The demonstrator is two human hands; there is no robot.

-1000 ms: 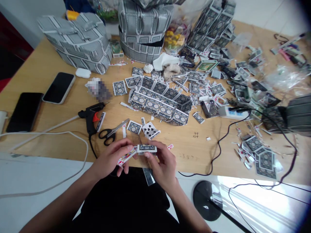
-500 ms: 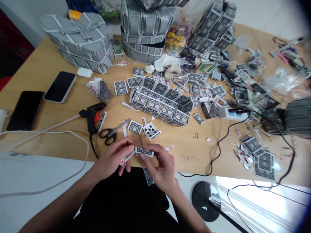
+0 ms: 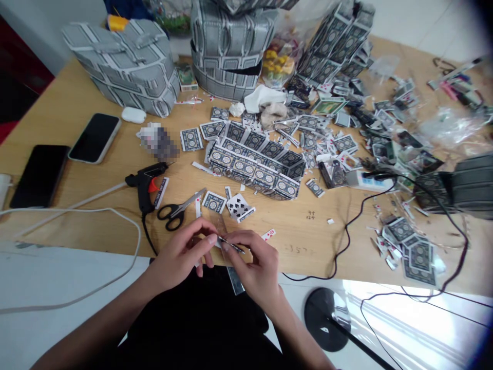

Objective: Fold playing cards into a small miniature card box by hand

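A folded playing card [image 3: 233, 247] is pinched between both my hands near the table's front edge, seen almost edge-on. My left hand [image 3: 184, 256] grips its left end with thumb and index finger, the lower fingers loosely curled. On its right end, the thumb and fingers of my right hand [image 3: 254, 260] are closed. Beneath my hands runs a clear ruler [image 3: 235, 282], sticking out past the table edge. Just beyond lie a patterned card [image 3: 214, 202], a spade card [image 3: 239, 206] with a bent edge, and black scissors [image 3: 177, 212]. A red-printed strip [image 3: 268, 235] rests beside my right hand.
An open box woven from cards [image 3: 254, 164] stands mid-table. A black glue gun [image 3: 144, 187] and two phones [image 3: 40, 176] lie left. Grey woven bags [image 3: 123, 67] stand behind. Card scraps [image 3: 414, 246] and a power strip [image 3: 367, 181] with a black cable occupy the right.
The card in my hands has turned from showing its patterned back to nearly edge-on. Its red-marked left part has swung out of sight. Both hands stay in about the same place.
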